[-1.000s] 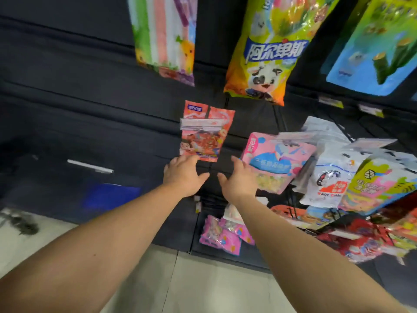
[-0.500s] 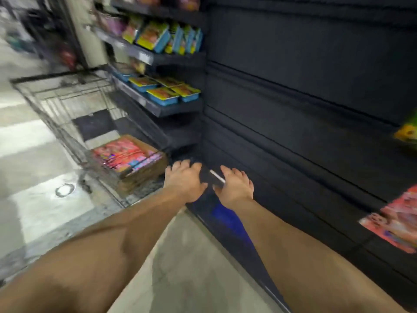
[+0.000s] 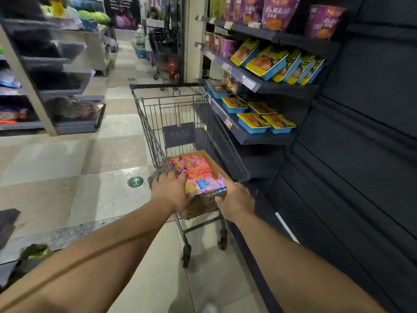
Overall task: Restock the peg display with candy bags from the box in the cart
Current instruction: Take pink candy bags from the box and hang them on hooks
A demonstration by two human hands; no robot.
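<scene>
Both hands at box [image 3: 204, 205] in cart [image 3: 180, 109], left hand [image 3: 172, 192] on candy bags [image 3: 198, 175], right hand [image 3: 237, 198] beside, grip state unclear

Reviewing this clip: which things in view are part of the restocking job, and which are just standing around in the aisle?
Part of the job:
candy bags
cardboard box
shopping cart
left hand, reaching onto the bags
right hand, at the box's near corner

Just standing around:
blue-and-yellow trays on the shelf
purple bags
green floor marker
second cart farther down
</scene>
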